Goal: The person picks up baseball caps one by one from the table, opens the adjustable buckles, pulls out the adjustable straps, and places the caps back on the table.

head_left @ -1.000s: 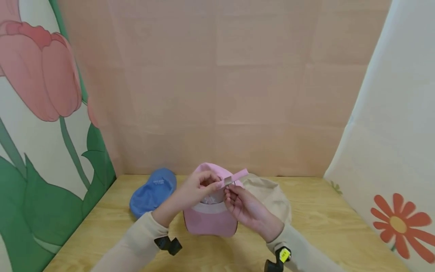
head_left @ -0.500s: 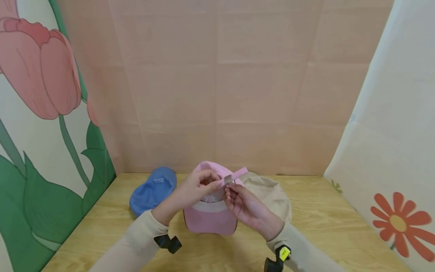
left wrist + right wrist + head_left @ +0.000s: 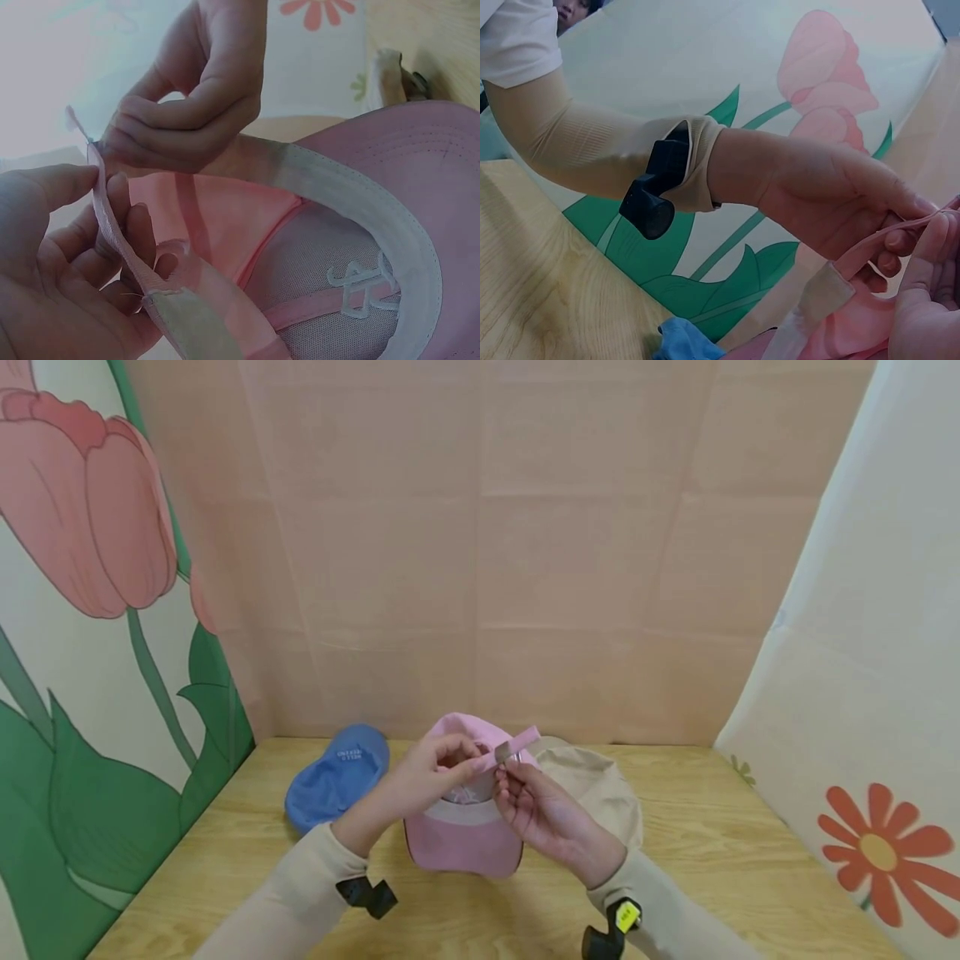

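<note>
A pink baseball cap (image 3: 465, 847) is held upside down over the table, its brim toward me and its inside showing. My left hand (image 3: 427, 772) pinches the cap's pink back strap (image 3: 112, 225) between thumb and fingers. Beside it, my right hand (image 3: 551, 822) pinches at the small metal buckle (image 3: 503, 752), with its other fingers curled. The strap's free end (image 3: 528, 737) sticks out past the buckle, up and to the right. In the left wrist view, the pale sweatband (image 3: 409, 240) and white stitching inside the cap show. My right fingertips partly hide the buckle's lower edge.
A blue cap (image 3: 337, 781) lies left on the wooden table (image 3: 712, 860). Behind my right hand is a beige cloth hat (image 3: 592, 785). A plain pinkish-brown backdrop (image 3: 480, 568) closes off the back, with flower-printed sheets at both sides.
The strap's free end and buckle have shifted slightly left, along with my left hand. Both hands keep their pinch. The head view has tipped down a little.
</note>
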Motion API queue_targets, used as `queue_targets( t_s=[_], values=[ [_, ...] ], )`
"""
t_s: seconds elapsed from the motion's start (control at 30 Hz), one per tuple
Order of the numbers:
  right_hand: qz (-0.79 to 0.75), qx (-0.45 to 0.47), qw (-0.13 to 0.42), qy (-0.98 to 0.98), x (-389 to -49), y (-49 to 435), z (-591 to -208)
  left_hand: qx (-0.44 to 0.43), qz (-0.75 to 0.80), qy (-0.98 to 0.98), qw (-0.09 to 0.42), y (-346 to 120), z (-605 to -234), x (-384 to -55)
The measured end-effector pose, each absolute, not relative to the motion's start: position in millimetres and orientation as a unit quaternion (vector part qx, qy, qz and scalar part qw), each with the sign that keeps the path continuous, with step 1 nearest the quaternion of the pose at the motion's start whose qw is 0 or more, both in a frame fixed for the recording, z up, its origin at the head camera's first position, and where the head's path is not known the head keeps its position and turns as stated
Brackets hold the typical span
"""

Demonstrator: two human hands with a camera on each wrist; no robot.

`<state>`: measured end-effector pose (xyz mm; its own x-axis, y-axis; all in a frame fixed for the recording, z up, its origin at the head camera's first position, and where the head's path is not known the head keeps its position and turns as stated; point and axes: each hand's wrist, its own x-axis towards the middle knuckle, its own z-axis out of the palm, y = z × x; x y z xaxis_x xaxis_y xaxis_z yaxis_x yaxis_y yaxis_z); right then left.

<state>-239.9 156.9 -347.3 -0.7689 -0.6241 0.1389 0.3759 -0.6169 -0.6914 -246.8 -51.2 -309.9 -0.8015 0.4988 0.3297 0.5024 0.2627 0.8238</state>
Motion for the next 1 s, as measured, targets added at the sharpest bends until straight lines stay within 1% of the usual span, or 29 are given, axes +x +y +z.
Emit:
queue_targets(
  t_s=[0.23,1.0],
  values=[
    [-0.882,-0.177,0.280,0.335,-239,157,-346,-0.310,-0.523,-0.794,-0.006,-52,-311,-247],
    [-0.887,-0.153,0.283,0.332,-237,163,-343,-0.312,-0.502,-0.807,-0.002,-57,-321,-250]
  ],
)
